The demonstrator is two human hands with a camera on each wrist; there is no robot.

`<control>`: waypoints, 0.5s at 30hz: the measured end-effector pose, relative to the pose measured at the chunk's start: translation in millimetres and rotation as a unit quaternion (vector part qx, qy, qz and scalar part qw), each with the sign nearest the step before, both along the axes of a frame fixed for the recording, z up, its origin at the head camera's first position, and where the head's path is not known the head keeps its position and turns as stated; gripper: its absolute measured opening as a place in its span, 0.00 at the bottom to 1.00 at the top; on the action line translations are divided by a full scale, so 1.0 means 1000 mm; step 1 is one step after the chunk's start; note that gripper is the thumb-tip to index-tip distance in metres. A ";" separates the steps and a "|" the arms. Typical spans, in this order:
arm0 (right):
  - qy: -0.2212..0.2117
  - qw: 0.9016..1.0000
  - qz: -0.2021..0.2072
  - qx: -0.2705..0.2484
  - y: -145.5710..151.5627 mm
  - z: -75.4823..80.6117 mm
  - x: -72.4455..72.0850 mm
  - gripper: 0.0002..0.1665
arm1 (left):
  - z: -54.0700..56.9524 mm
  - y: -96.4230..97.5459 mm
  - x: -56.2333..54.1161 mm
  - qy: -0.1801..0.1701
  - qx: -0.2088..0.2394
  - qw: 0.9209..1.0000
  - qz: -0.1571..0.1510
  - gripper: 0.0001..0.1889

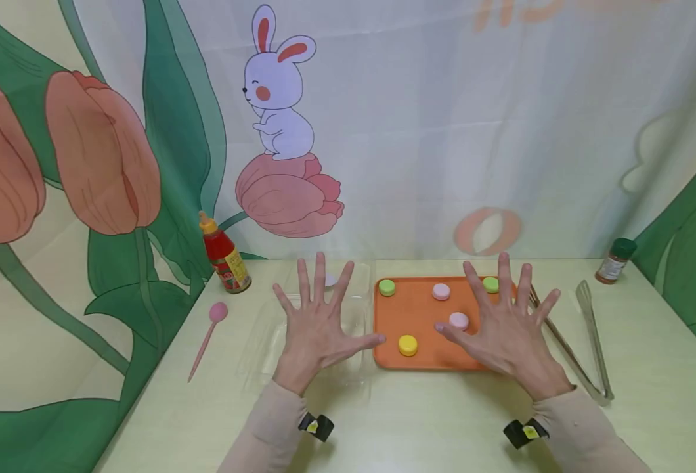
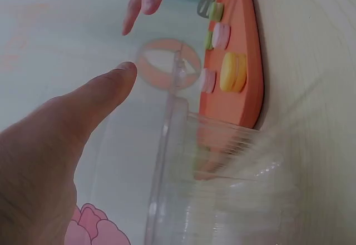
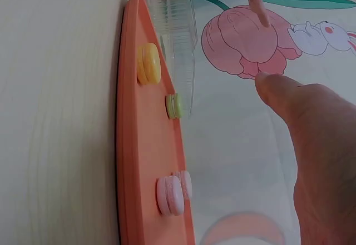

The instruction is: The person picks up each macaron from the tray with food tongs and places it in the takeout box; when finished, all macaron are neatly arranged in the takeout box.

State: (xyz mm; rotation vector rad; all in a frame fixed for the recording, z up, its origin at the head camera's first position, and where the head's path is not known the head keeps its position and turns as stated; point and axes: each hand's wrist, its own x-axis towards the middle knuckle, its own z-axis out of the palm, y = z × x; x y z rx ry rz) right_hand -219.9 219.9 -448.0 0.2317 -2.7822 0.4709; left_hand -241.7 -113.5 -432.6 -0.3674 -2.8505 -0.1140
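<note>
Fingers [image 1: 320, 279] spread wide above worktop [image 1: 419, 424]
Left hand [image 1: 318, 328] hovers over a clear box [image 2: 233, 211]; right hand [image 1: 510, 338] hovers over an orange tray [image 1: 410, 315] holding macarons [image 1: 408, 345].

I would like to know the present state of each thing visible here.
Left hand: open, spread, empty
Right hand: open, spread, empty
Clear container: seemingly open
Orange tray: lying flat, loaded
Macarons: on the tray
Sauce bottle: upright, capped
Small jar: upright, lidded
Tongs: lying spread apart
Pink spoon: lying down
</note>
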 end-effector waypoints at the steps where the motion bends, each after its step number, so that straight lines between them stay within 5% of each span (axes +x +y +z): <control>1: 0.002 1.000 0.001 -0.001 0.000 0.000 0.000 0.70 | 0.001 -0.001 0.000 0.000 0.001 1.000 0.000 0.72; 8: 0.051 0.998 0.001 -0.032 0.007 -0.002 -0.003 0.69 | 0.009 -0.013 0.002 0.014 0.019 1.000 -0.011 0.75; 15: 0.060 0.990 0.001 -0.124 0.019 -0.006 -0.005 0.67 | 0.016 -0.039 0.007 0.024 0.079 0.996 -0.027 0.77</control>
